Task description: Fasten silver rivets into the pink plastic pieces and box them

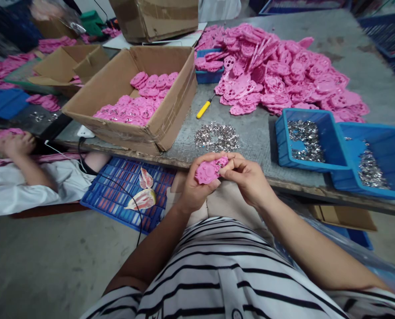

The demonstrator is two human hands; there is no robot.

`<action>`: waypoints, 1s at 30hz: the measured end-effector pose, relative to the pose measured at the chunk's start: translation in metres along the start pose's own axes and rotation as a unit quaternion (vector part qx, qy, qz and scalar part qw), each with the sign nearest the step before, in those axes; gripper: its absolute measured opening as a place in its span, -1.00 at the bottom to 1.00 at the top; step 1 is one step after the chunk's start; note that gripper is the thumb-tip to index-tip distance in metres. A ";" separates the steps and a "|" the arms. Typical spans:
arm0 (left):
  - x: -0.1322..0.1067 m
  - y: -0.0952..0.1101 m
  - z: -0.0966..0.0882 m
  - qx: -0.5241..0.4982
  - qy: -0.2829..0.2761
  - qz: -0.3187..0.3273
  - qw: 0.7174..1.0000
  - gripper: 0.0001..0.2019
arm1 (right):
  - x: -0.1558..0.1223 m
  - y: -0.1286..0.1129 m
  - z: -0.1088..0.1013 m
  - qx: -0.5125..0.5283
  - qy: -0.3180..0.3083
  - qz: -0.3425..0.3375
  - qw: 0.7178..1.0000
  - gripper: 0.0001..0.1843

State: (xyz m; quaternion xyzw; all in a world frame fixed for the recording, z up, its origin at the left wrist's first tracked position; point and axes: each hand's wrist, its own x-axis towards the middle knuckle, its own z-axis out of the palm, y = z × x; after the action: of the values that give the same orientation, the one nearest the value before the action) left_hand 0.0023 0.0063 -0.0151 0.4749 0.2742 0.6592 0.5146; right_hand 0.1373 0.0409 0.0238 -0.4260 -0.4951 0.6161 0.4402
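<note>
Left hand is gripping pink part by its edge; right hand is pinching metal bit at part's right-hand end, between hands; part is looking light, stiff, maybe slick, rim suiting a hold; metal pile is lying just beyond hands.

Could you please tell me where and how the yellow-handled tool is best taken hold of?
Probably the middle of its yellow handle, from above and the near side, pinching across its width. The handle is the thicker part, lies flat and points toward the viewer; the thin shaft points away, toward the heap of pink pieces. Small metal parts lie nearer, so pass above them.
</note>
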 end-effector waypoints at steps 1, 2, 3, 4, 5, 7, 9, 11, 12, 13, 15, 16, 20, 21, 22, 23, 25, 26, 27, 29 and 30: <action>0.000 0.000 0.000 -0.005 -0.003 0.001 1.000 -0.57 | 0.000 0.001 0.000 -0.008 0.001 -0.005 1.000 -0.84; 0.000 0.000 0.001 -0.008 -0.002 0.000 1.000 -0.57 | 0.000 0.002 -0.001 -0.016 0.005 -0.012 1.000 -0.83; 0.000 0.000 0.002 -0.011 0.004 -0.005 1.000 -0.56 | 0.001 0.004 -0.001 -0.024 0.011 -0.022 0.999 -0.82; 0.000 0.000 0.003 -0.014 0.014 -0.014 1.000 -0.55 | 0.001 0.005 0.000 -0.030 0.018 -0.032 0.999 -0.80; 0.000 0.001 0.004 -0.023 0.029 -0.027 0.999 -0.53 | 0.001 0.007 0.000 -0.031 0.024 -0.041 0.998 -0.77; 0.001 0.003 0.008 -0.060 0.063 -0.063 0.994 -0.48 | 0.001 0.011 0.001 -0.021 0.026 -0.047 0.998 -0.72; 0.003 0.006 0.012 -0.114 0.094 -0.108 0.983 -0.43 | -0.001 0.011 0.000 -0.016 0.024 -0.043 0.999 -0.71; 0.005 0.008 0.014 -0.152 0.116 -0.150 0.970 -0.42 | -0.003 0.008 -0.006 -0.030 0.032 -0.039 0.998 -0.75; 0.006 0.009 0.014 -0.163 0.125 -0.168 0.964 -0.43 | -0.004 0.004 -0.012 -0.045 0.042 -0.040 0.997 -0.77; 0.007 0.009 0.014 -0.168 0.133 -0.184 0.959 -0.42 | -0.005 -0.002 -0.021 -0.062 0.058 -0.049 0.995 -0.79; 0.009 0.010 0.014 -0.175 0.146 -0.208 0.951 -0.40 | -0.004 -0.016 -0.046 -0.102 0.110 -0.097 0.984 -0.83; 0.009 0.009 0.013 -0.177 0.150 -0.218 0.948 -0.38 | -0.003 -0.024 -0.063 -0.129 0.154 -0.145 0.969 -0.84; 0.009 0.008 0.010 -0.190 0.152 -0.243 0.939 -0.36 | -0.001 -0.056 -0.133 -0.333 0.413 -0.175 0.830 -0.88; 0.009 0.007 0.009 -0.189 0.154 -0.245 0.938 -0.36 | -0.003 -0.062 -0.146 -0.413 0.440 -0.088 0.793 -0.88; 0.008 0.006 0.007 -0.186 0.156 -0.247 0.938 -0.36 | -0.005 -0.066 -0.157 -0.492 0.418 -0.004 0.764 -0.86; 0.007 0.005 0.006 -0.182 0.157 -0.247 0.939 -0.37 | -0.008 -0.068 -0.166 -0.562 0.372 0.070 0.735 -0.81; 0.006 0.003 0.001 -0.169 0.163 -0.248 0.940 -0.43 | -0.012 -0.065 -0.175 -0.656 0.263 0.153 0.690 -0.66; 0.005 0.002 -0.001 -0.162 0.167 -0.248 0.940 -0.46 | -0.012 -0.062 -0.177 -0.676 0.238 0.165 0.678 -0.60; 0.004 0.001 -0.003 -0.156 0.171 -0.250 0.940 -0.48 | -0.012 -0.057 -0.178 -0.687 0.230 0.169 0.668 -0.54; 0.003 0.001 -0.004 -0.147 0.177 -0.254 0.939 -0.49 | -0.009 -0.048 -0.178 -0.693 0.233 0.163 0.662 -0.48; 0.002 0.002 -0.004 -0.144 0.178 -0.257 0.939 -0.48 | -0.007 -0.045 -0.177 -0.696 0.230 0.156 0.662 -0.47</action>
State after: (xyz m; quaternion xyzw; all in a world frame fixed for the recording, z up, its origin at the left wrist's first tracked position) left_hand -0.0023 0.0082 -0.0147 0.1837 0.3762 0.6106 0.6723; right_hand 0.3148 0.0817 0.0424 -0.8073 -0.5891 0.0340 0.0128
